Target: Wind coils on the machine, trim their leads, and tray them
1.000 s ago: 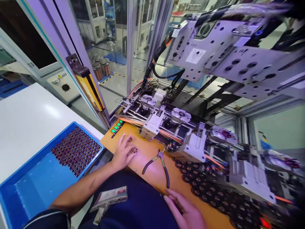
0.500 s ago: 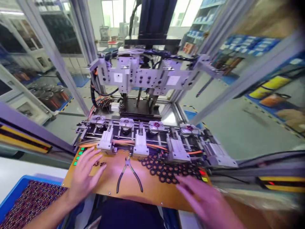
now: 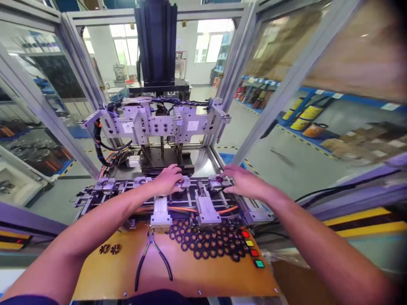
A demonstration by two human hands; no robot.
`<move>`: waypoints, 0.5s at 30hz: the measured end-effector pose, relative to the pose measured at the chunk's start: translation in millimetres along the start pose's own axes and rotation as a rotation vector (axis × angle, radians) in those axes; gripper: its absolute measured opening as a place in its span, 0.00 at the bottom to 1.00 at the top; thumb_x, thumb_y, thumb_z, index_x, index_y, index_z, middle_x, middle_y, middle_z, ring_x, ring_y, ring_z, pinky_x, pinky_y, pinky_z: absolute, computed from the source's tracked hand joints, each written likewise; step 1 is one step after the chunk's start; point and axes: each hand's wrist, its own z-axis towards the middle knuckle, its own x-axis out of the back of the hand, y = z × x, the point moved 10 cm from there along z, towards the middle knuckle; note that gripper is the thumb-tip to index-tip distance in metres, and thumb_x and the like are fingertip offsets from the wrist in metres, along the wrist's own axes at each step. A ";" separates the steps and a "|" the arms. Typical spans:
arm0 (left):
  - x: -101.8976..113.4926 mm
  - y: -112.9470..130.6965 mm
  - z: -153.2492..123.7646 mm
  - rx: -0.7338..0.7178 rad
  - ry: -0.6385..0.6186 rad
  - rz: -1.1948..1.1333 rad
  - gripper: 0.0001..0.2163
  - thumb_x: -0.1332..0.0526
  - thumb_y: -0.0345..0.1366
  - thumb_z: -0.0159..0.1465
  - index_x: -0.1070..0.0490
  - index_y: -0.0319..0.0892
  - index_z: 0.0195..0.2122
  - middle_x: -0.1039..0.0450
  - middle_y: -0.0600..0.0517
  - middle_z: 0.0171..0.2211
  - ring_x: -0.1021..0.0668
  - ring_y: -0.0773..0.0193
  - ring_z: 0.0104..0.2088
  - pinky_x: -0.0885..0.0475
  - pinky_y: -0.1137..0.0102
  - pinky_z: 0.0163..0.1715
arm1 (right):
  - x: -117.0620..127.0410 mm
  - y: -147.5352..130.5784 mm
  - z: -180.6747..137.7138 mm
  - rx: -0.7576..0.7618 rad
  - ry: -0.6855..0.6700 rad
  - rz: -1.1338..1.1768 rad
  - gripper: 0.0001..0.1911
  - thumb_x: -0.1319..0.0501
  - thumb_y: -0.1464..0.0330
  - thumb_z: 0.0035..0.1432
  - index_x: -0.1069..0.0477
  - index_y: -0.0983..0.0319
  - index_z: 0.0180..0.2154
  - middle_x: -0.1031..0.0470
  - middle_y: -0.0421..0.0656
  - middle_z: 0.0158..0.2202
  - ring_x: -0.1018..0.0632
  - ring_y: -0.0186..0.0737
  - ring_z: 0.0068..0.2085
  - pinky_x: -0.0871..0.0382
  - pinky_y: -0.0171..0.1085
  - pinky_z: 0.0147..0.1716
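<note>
Both my arms reach over the orange board (image 3: 203, 277) into the machine. My left hand (image 3: 169, 178) is curled over a small wound coil part (image 3: 183, 183) that sits on the third fixture of the fixture row (image 3: 104, 185). On the fourth fixture lies another coil part (image 3: 218, 180) with dark red windings. My right hand (image 3: 242, 182) closes its fingers and thumb around it. Whether either part is lifted off its seat cannot be made out.
Black-handled pliers (image 3: 152, 254) lie on the board beside a heap of several dark coil rings (image 3: 206, 241); two more rings (image 3: 110, 248) lie at the left. Coloured buttons (image 3: 251, 248) sit at the right. A metal tool head (image 3: 155, 123) hangs above the fixtures, inside glass guard panels.
My view swung from the blue tray to face the machine. Both hands left the orange board and moved forward onto the third and fourth fixtures.
</note>
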 end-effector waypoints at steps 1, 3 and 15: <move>-2.3 0.7 1.7 -0.005 -0.009 0.000 0.14 0.32 0.37 0.58 0.25 0.39 0.44 0.32 0.38 0.57 0.37 0.42 0.63 0.35 0.49 0.58 | -5.2 1.0 0.5 -0.004 -0.023 0.007 0.18 0.30 0.68 0.50 0.26 0.64 0.45 0.32 0.52 0.58 0.29 0.52 0.57 0.33 0.50 0.56; -4.4 1.2 3.5 -0.014 -0.029 0.003 0.13 0.32 0.36 0.58 0.25 0.38 0.44 0.32 0.37 0.57 0.38 0.41 0.64 0.36 0.49 0.59 | -14.1 2.0 1.8 -0.007 -0.058 0.025 0.17 0.31 0.66 0.54 0.27 0.64 0.45 0.34 0.51 0.59 0.31 0.51 0.58 0.34 0.51 0.57; -15.1 -2.6 9.3 0.000 -0.111 -0.003 0.14 0.32 0.37 0.57 0.24 0.38 0.43 0.31 0.39 0.55 0.30 0.45 0.58 0.31 0.52 0.53 | -43.4 12.2 15.2 0.098 -0.122 0.135 0.13 0.35 0.63 0.61 0.26 0.65 0.43 0.31 0.49 0.56 0.28 0.47 0.55 0.33 0.52 0.55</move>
